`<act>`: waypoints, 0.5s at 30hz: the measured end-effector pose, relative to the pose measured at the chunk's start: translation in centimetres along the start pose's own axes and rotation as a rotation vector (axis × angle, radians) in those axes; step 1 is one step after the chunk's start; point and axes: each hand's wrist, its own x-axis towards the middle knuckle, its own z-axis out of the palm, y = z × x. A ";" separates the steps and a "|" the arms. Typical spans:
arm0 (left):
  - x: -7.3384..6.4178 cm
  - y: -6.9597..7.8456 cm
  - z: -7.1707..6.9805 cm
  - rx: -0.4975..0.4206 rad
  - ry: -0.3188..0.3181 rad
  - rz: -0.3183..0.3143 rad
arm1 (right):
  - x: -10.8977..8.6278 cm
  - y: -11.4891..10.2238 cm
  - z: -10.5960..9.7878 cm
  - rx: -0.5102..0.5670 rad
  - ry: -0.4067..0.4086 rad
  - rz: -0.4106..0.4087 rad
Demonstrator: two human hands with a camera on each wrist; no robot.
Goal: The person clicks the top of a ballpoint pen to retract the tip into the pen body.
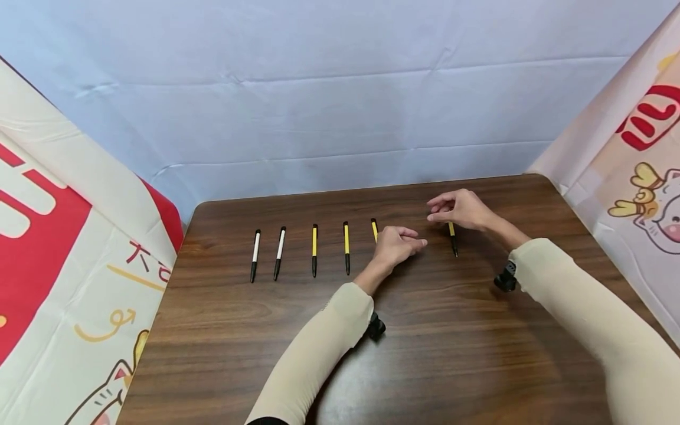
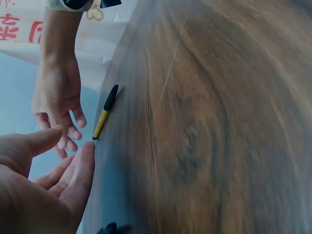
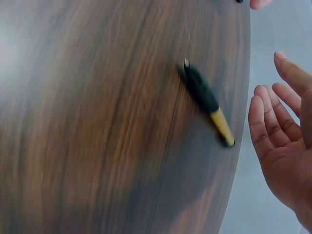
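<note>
My left hand (image 1: 395,246) hovers over the table with loosely extended fingers and holds nothing. Under it, partly hidden, lies a yellow pen (image 1: 374,226). To the right my right hand (image 1: 461,210) has its fingers and thumb apart, with nothing between them. Close below that hand lies another pen (image 1: 453,239), yellow with a black grip; in the right wrist view this pen (image 3: 220,125) shows apart from the fingers. Further left are two yellow pens, one (image 1: 314,250) beside the other (image 1: 347,248), then two white pens, one (image 1: 279,254) right of the other (image 1: 255,255).
The pens lie roughly parallel in a row across the brown wooden table (image 1: 239,336). A pale cloth (image 1: 340,118) hangs behind the far edge. Printed cloths hang at the left (image 1: 69,236) and right (image 1: 632,195) sides.
</note>
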 end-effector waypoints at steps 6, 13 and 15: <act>0.5 0.1 1.3 -0.232 -0.058 -0.081 | -0.8 1.4 -1.6 -0.032 0.021 0.022; 0.7 0.4 2.9 -0.307 -0.053 -0.151 | -1.2 2.9 -2.2 -0.012 0.039 0.074; 0.8 0.5 3.4 -0.302 -0.035 -0.146 | -1.2 3.2 -2.3 -0.011 0.044 0.070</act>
